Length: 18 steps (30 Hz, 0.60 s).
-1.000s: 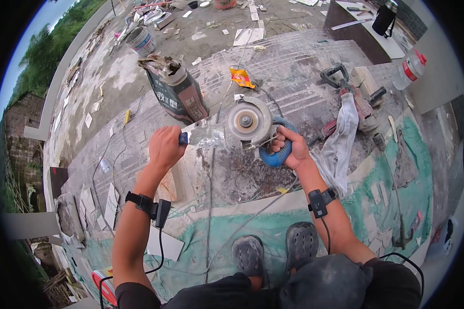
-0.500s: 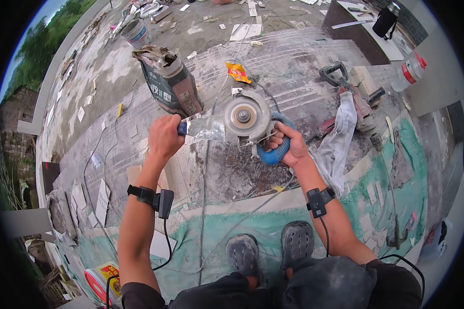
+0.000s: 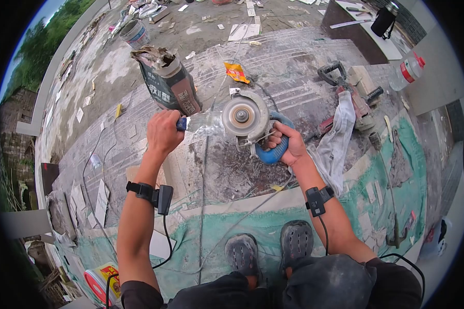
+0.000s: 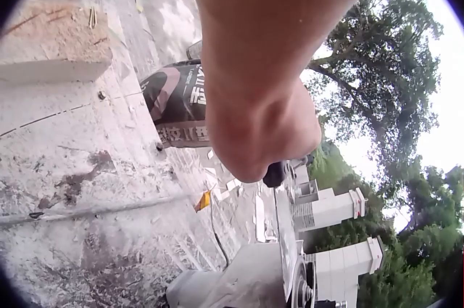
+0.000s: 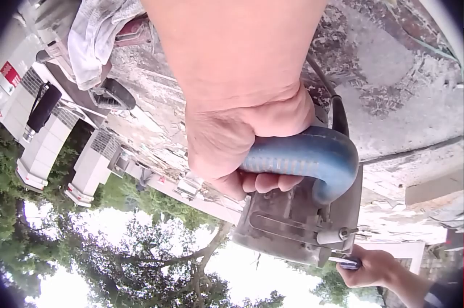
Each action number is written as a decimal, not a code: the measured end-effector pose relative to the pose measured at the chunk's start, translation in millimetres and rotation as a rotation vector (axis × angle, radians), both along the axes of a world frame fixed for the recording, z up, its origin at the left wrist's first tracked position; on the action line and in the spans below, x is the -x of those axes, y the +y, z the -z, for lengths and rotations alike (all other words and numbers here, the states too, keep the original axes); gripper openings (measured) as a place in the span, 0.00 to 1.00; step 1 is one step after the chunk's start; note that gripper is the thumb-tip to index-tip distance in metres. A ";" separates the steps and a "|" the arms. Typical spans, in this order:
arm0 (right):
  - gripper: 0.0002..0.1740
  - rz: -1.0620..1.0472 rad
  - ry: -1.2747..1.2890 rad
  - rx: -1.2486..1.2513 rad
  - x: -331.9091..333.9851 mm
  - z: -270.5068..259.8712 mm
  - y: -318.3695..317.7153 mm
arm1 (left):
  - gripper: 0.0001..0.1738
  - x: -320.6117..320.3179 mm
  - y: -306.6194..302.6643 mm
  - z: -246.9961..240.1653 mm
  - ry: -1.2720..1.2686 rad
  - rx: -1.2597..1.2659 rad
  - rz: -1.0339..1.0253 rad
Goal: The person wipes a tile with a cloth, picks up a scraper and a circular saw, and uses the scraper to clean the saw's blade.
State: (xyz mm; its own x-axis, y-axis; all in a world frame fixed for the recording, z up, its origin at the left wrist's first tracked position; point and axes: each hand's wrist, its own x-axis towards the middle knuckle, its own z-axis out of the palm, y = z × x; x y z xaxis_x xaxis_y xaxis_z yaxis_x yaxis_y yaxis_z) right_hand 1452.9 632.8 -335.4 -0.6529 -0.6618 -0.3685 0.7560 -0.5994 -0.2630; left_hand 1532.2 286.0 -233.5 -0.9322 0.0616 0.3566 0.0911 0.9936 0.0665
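Note:
My left hand (image 3: 163, 132) grips the blue handle (image 3: 181, 124) of a scraper with a broad, silvery blade (image 3: 203, 124). The blade reaches right, and its far end meets the saw's disc side in the head view. In my right hand (image 3: 290, 145) is a handheld circular saw (image 3: 257, 105), its round disc (image 3: 241, 116) turned up toward the head camera. Fingers and thumb wrap the saw's blue loop handle (image 5: 319, 154) in the right wrist view. In the left wrist view the hand and forearm hide most of the scraper, with the saw at the bottom edge.
Behind my left hand stands an opened dark bag (image 3: 167, 82). A demolition hammer (image 3: 357, 103) with a whitish cloth (image 3: 340, 139) lies right, near a bottle (image 3: 408, 72). Cords (image 3: 203, 180) cross the dusty board. Green sheeting (image 3: 201, 242) lies underfoot, and a bucket (image 3: 135, 34) stands farther back.
The head view has shifted slightly, so the bag and floor items appear a little farther left and higher. Both hands keep their holds, with scraper and saw nearly in the same place.

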 end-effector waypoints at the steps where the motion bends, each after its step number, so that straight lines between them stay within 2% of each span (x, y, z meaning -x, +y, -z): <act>1: 0.08 -0.002 0.004 -0.002 0.0 0.2 0.0 | 0.07 0.1 0.6 -0.2 -0.012 -0.007 0.004; 18: 0.07 -0.008 0.012 0.035 1.1 5.8 0.8 | 0.08 2.6 -0.6 19.1 -0.062 -0.067 -0.013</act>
State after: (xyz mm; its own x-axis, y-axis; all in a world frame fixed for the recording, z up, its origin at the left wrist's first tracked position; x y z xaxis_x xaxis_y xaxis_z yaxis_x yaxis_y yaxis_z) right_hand 1451.8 633.6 -341.2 -0.6518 -0.6792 -0.3375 0.7577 -0.6023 -0.2512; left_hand 1529.6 285.5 -252.6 -0.9532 0.0278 0.3011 0.0722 0.9879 0.1375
